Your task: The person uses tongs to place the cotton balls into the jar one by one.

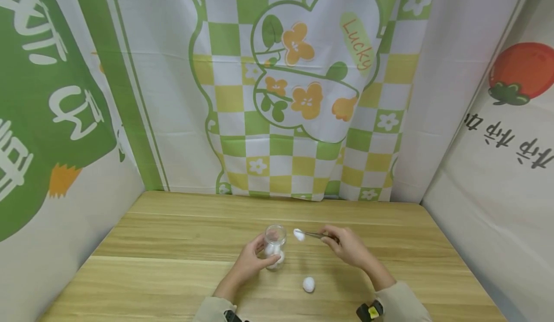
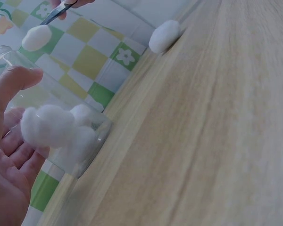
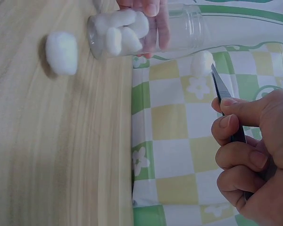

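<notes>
My left hand [image 1: 250, 263] holds a clear, open-topped jar [image 1: 275, 236] upright on the table, thumb on one side and fingers on the other. Several white cotton balls [image 2: 54, 126] lie in the jar's lower part. With my right hand [image 1: 347, 246] I grip dark metal tweezers [image 3: 221, 89]. Their tips pinch one cotton ball [image 3: 202, 63], which hangs in the air beside the jar's mouth, to its right in the head view. Another cotton ball [image 1: 308, 284] rests on the table, nearer to me and between the two hands.
The wood-grain table [image 1: 182, 230] spreads out around both hands. Behind it hangs a checked green and yellow curtain [image 1: 281, 163], and printed cloth [image 1: 497, 178] closes off the left and right sides.
</notes>
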`<state>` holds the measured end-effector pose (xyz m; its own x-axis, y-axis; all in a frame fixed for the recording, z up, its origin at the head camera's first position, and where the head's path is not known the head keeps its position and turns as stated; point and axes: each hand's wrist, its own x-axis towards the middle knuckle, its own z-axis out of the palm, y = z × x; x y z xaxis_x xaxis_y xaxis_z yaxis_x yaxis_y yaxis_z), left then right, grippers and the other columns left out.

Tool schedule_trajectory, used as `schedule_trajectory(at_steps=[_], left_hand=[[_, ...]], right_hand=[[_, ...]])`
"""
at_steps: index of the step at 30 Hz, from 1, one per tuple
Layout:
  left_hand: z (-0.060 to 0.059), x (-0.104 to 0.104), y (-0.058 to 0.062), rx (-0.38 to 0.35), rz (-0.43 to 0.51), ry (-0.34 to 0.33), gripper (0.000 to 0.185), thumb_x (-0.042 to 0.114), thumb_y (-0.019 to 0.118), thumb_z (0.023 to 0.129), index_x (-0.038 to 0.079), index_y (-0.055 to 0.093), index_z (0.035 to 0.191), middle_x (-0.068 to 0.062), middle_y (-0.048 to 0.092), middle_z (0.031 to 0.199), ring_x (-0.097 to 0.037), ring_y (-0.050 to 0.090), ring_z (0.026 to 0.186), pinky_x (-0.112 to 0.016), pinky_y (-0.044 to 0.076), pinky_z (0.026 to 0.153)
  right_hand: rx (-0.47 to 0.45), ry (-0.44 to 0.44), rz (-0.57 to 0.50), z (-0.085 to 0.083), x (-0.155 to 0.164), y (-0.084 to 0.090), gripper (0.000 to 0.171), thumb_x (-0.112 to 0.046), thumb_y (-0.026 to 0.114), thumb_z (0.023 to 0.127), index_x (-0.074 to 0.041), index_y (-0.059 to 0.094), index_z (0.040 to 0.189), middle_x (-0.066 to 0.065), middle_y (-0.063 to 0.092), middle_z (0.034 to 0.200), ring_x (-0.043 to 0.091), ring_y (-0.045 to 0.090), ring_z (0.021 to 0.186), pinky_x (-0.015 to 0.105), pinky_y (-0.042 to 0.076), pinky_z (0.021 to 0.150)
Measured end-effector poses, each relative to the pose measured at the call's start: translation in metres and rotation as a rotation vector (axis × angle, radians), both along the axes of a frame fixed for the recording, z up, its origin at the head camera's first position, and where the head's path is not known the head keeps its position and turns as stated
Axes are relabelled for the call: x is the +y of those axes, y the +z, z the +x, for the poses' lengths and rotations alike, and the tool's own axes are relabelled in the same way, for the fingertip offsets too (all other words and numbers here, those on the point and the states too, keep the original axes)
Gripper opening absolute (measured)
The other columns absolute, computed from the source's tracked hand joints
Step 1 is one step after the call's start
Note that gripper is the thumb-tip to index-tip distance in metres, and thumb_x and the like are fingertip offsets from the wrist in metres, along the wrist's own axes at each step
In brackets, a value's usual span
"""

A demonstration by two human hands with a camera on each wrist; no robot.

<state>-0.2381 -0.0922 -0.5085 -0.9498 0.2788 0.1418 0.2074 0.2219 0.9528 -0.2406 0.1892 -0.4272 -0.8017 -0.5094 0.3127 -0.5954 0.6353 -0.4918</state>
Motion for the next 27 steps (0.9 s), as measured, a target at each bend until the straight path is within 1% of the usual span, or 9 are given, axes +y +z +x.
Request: schedule_trajectory(at_steps=[8, 12, 15, 20, 27], left_hand=[[-0.001, 0.0, -0.001, 0.009, 0.0, -0.004, 0.066, 0.022, 0.074, 0.084, 0.007, 0.044, 0.142, -0.02, 0.051, 0.143, -0.041, 0.046, 0.136, -0.056, 0.036, 0.116], [-0.001, 0.0, -0.002, 0.015, 0.002, -0.003, 0.065, 0.021, 0.074, 0.084, 0.007, 0.045, 0.141, -0.02, 0.052, 0.143, -0.041, 0.046, 0.135, -0.056, 0.037, 0.116], [-0.001, 0.0, -0.003, 0.013, 0.001, -0.002, 0.065, 0.022, 0.074, 0.084, 0.007, 0.045, 0.141, -0.02, 0.052, 0.143, -0.042, 0.046, 0.135, -0.057, 0.036, 0.116], [-0.001, -0.001, -0.003, 0.01, -0.005, -0.007, 0.066, 0.024, 0.073, 0.085, 0.007, 0.044, 0.141, -0.02, 0.051, 0.143, -0.042, 0.045, 0.136, -0.058, 0.036, 0.116], [-0.001, 0.001, -0.001, -0.001, 0.007, 0.006, 0.064, 0.023, 0.074, 0.084, 0.008, 0.047, 0.14, -0.019, 0.053, 0.141, -0.04, 0.047, 0.135, -0.056, 0.036, 0.117]], right_hand=[[-0.006, -0.007, -0.001, -0.001, -0.003, 0.006, 0.012, -0.01, 0.059, 0.094, -0.008, 0.067, 0.103, -0.005, 0.05, 0.062, -0.006, 0.032, 0.054, 0.013, 0.031, 0.046], [0.005, -0.006, 0.0, -0.002, -0.006, 0.01, 0.011, -0.011, 0.059, 0.095, -0.009, 0.067, 0.102, -0.005, 0.05, 0.062, -0.005, 0.032, 0.054, 0.013, 0.031, 0.047], [0.019, -0.001, 0.011, -0.003, -0.01, 0.012, 0.012, -0.012, 0.059, 0.095, -0.011, 0.067, 0.103, -0.005, 0.051, 0.063, -0.005, 0.033, 0.055, 0.013, 0.032, 0.048], [0.017, 0.013, 0.016, -0.004, -0.015, 0.017, 0.014, -0.012, 0.058, 0.096, -0.011, 0.067, 0.106, -0.005, 0.05, 0.063, -0.005, 0.033, 0.055, 0.014, 0.031, 0.048], [0.028, 0.035, 0.002, -0.004, -0.024, 0.023, 0.013, -0.01, 0.059, 0.095, -0.01, 0.066, 0.106, -0.004, 0.048, 0.062, -0.005, 0.032, 0.055, 0.013, 0.03, 0.048]])
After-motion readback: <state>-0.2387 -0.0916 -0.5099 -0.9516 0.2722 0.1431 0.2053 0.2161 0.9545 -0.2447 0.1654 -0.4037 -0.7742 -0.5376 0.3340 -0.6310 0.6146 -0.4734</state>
